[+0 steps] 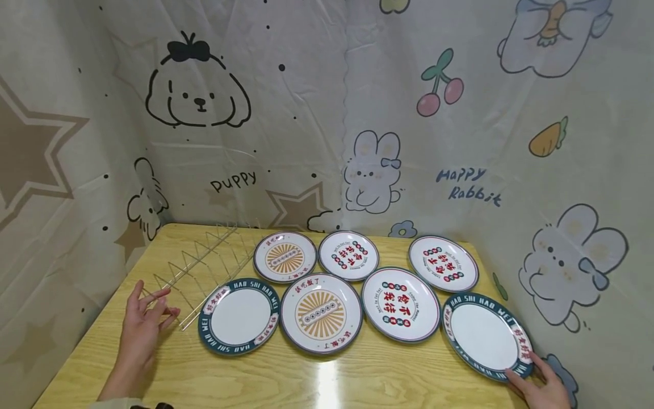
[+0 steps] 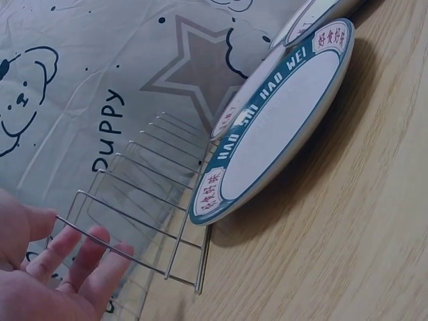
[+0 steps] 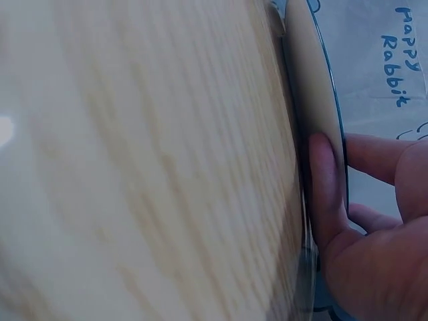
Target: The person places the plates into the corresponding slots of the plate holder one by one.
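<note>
Looking bright in the head view, but shining in a white streak [image 1: 327, 385] on the near middle of the table [image 1: 409, 375]. Going faint at the far end of the wire rack [image 2: 140, 220]. Looking dimmer and bluer in the left wrist view, dropping a soft shadow [image 2: 267, 210] under the left green-edged plate [image 2: 274, 127]. Getting blurry across the table in the right wrist view, glaring white in one small spot [image 3: 5, 130].

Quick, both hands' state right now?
Left hand: closed, holding the wire rack at its near end.
Right hand: closed, pinching the rightmost green-rimmed plate by its edge.
</note>
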Motion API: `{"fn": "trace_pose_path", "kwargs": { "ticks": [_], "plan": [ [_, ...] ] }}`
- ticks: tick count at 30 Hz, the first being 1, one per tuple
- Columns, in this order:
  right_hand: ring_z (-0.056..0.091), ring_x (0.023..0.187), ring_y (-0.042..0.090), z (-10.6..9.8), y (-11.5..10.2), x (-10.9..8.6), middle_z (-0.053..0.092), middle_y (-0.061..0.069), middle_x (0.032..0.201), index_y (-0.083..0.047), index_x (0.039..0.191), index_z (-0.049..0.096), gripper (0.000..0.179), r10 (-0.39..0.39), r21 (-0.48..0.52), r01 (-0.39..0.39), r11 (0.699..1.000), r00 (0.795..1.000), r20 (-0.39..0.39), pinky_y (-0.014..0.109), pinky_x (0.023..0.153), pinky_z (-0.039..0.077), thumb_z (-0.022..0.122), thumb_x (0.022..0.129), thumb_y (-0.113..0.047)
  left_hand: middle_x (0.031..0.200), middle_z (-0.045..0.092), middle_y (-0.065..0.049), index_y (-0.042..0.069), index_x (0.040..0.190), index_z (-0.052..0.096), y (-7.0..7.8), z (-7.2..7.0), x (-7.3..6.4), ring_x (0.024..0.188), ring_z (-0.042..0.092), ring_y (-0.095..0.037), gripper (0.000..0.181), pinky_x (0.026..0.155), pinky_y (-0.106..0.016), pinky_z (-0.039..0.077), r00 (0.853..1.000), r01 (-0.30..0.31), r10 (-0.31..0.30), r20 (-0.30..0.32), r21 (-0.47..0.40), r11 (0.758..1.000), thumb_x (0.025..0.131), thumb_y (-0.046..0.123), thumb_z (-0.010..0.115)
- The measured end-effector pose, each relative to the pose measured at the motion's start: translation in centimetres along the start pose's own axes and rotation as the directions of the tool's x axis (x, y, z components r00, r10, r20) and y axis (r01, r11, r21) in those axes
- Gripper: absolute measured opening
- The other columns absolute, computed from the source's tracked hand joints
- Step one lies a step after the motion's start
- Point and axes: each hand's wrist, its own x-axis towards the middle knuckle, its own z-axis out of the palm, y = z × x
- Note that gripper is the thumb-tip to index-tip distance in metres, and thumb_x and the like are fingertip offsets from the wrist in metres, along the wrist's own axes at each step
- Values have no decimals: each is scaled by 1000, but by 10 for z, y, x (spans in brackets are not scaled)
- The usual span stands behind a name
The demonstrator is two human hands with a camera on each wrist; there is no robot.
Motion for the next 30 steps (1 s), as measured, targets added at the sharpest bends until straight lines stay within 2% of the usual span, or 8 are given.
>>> {"fn": "trace_pose_path", "kwargs": {
  "ticks": [9, 11, 14, 17, 19, 23, 28, 30],
  "plan": [
    [3, 156, 51, -1, -6, -5, 6, 30, 168, -9, 166, 5, 103, 16, 98, -15, 995, 1000, -8, 64, 126, 7, 75, 95, -32, 124, 53, 13, 25, 167, -8, 1, -3, 0, 83, 68, -5, 77, 77, -16, 60, 997, -62, 62, 49, 9, 998, 111, 17, 45],
    [13, 155, 50, -1, -6, -3, 4, 29, 169, -12, 166, 5, 103, 24, 160, -21, 987, 1000, -12, 60, 126, 15, 77, 94, -24, 124, 53, 14, 24, 167, -8, 1, -4, 0, 83, 69, -5, 78, 77, -17, 60, 996, -73, 73, 59, 3, 997, 111, 17, 45],
    [66, 114, 44, 1, -5, 3, -2, 26, 171, -17, 167, 5, 104, 39, 321, -34, 946, 999, -9, 52, 107, 50, 76, 92, -3, 124, 54, 15, 24, 167, -9, 1, -5, 0, 83, 69, -5, 78, 77, -17, 60, 995, -75, 75, 65, 3, 997, 111, 17, 45],
    [67, 59, 19, 4, -4, 8, -5, 21, 173, -22, 167, 7, 109, 54, 448, -43, 893, 999, -11, 41, 75, 64, 73, 88, 12, 123, 54, 15, 24, 167, -10, 1, -7, 0, 83, 69, -5, 79, 77, -17, 60, 995, -72, 72, 67, 10, 997, 111, 16, 45],
    [60, 56, 7, 5, -4, 9, -5, 19, 173, -24, 167, 8, 108, 56, 475, -38, 879, 998, -24, 39, 70, 65, 72, 88, 14, 123, 54, 14, 23, 167, -10, 2, -7, 1, 83, 69, -6, 78, 77, -17, 60, 995, -69, 68, 68, 10, 998, 111, 15, 44],
    [58, 57, 5, 5, -9, 6, -1, 16, 174, -28, 166, 13, 105, 81, 475, -43, 879, 995, -59, 38, 67, 64, 70, 89, 14, 123, 53, 15, 24, 167, -10, 2, -8, 1, 83, 69, -6, 77, 77, -17, 60, 997, -56, 54, 63, 35, 998, 111, 14, 43],
    [64, 96, 36, 5, -21, -3, 3, 14, 174, -30, 166, 17, 104, 112, 486, -47, 873, 988, -106, 34, 64, 63, 68, 88, 17, 123, 54, 14, 24, 167, -9, 3, -10, 1, 84, 69, -6, 77, 78, -18, 61, 997, -49, 46, 65, 38, 998, 111, 11, 42],
    [61, 105, 39, 4, -23, -6, 3, 14, 175, -32, 166, 16, 104, 103, 480, -34, 877, 988, -119, 32, 63, 63, 69, 89, 15, 122, 54, 14, 23, 167, -9, 3, -11, 2, 83, 69, -6, 77, 78, -19, 61, 996, -52, 50, 68, 29, 998, 111, 11, 42]
  ]
}}
